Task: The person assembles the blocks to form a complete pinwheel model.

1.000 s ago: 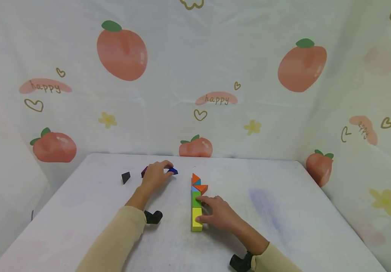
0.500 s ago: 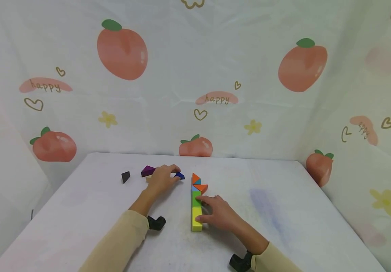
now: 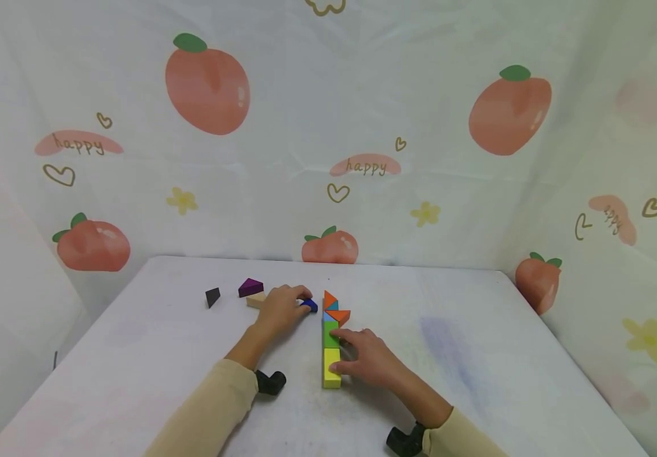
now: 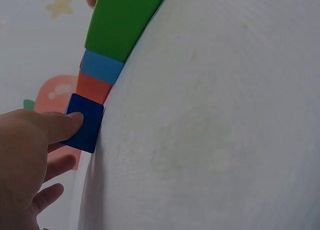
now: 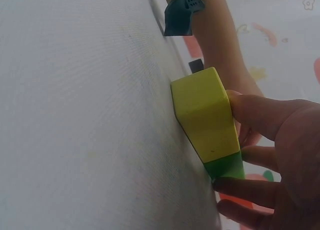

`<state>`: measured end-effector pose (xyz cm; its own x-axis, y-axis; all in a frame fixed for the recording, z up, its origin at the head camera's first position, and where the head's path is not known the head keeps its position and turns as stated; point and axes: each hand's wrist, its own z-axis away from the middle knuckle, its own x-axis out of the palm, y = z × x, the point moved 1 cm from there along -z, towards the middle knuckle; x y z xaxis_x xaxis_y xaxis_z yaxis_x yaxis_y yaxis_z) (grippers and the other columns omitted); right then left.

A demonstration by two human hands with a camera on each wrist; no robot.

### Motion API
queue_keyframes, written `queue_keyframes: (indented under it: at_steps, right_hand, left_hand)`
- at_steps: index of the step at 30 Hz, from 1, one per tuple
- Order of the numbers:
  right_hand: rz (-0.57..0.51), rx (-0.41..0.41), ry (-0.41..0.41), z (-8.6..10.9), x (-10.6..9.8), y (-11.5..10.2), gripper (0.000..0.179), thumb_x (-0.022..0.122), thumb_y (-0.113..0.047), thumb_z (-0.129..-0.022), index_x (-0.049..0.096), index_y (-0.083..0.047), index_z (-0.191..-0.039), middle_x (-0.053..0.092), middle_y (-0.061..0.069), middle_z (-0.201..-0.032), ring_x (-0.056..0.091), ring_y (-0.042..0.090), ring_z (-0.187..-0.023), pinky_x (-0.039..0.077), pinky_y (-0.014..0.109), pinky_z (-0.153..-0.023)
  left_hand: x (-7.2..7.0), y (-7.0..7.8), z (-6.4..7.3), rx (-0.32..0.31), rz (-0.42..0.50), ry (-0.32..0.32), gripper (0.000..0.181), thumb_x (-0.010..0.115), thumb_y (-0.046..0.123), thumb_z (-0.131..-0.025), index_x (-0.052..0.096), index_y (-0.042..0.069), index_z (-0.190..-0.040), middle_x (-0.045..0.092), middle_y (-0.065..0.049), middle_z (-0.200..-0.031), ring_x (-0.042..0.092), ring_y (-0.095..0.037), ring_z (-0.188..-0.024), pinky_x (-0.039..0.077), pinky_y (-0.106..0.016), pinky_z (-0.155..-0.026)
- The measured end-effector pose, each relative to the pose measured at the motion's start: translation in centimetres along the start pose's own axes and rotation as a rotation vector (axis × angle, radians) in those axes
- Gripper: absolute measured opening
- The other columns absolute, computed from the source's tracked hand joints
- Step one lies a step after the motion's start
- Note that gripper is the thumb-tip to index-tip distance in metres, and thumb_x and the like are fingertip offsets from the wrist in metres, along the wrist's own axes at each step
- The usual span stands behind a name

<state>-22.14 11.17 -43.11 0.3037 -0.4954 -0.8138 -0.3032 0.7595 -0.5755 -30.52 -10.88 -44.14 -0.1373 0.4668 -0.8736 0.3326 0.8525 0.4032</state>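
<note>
Between thumb and fingers, my left hand (image 3: 284,311) pinches a dark blue triangular block (image 3: 310,305), just left of the row's far end. In the left wrist view this blue block (image 4: 88,124) appears close to an orange block (image 4: 93,89); whether they touch I cannot tell. The row runs away from me: yellow block (image 3: 331,368), green block (image 3: 331,334), light blue piece (image 3: 327,317), orange triangle (image 3: 339,315) jutting right, teal piece (image 3: 332,306) and another orange triangle (image 3: 329,298). My right hand (image 3: 369,358) rests its thumb on the yellow block and fingertips on the green one.
Left of my left hand lie a purple block (image 3: 251,287), a natural wood block (image 3: 255,299) partly behind that hand, and a black block (image 3: 212,297). A fruit-print cloth (image 3: 282,127) hangs beyond the white table (image 3: 134,355).
My left hand has moved right and slightly nearer with the dark blue block, toward the row. The purple and wood blocks have come into fuller view. My right hand stays put.
</note>
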Motion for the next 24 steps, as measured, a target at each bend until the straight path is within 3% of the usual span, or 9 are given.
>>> queue_keyframes:
  at_steps: [7, 14, 24]
  right_hand:
    - [0.002, -0.041, 0.006, 0.1, 0.0, 0.1, 0.064, 0.075, -0.050, -0.080, 0.057, -0.023, -0.136, 0.059, 0.000, -0.124, 0.049, 0.022, -0.106, 0.048, 0.043, -0.082]
    - [0.008, -0.022, 0.002, 0.1, -0.1, 0.0, 0.065, 0.075, -0.051, -0.080, 0.057, -0.024, -0.136, 0.058, 0.001, -0.125, 0.050, 0.023, -0.108, 0.048, 0.044, -0.083]
    - [0.002, -0.038, 0.009, 0.1, 0.0, 0.1, 0.065, 0.075, -0.050, -0.081, 0.056, -0.023, -0.136, 0.058, 0.000, -0.124, 0.049, 0.023, -0.108, 0.048, 0.044, -0.084]
  left_hand:
    - [0.1, 0.7, 0.2, -0.016, 0.029, -0.011, 0.026, 0.071, 0.024, -0.090, 0.069, 0.021, -0.117, 0.070, 0.001, -0.108, 0.058, -0.022, -0.098, 0.049, -0.041, -0.089]
    - [0.2, 1.1, 0.2, -0.020, 0.044, -0.039, 0.033, 0.069, 0.022, -0.091, 0.066, 0.023, -0.124, 0.070, 0.001, -0.110, 0.058, -0.023, -0.099, 0.049, -0.043, -0.089]
    - [0.0, 1.2, 0.2, -0.044, 0.043, -0.055, 0.034, 0.070, 0.021, -0.090, 0.066, 0.022, -0.124, 0.071, 0.001, -0.106, 0.057, -0.024, -0.099, 0.046, -0.045, -0.091]
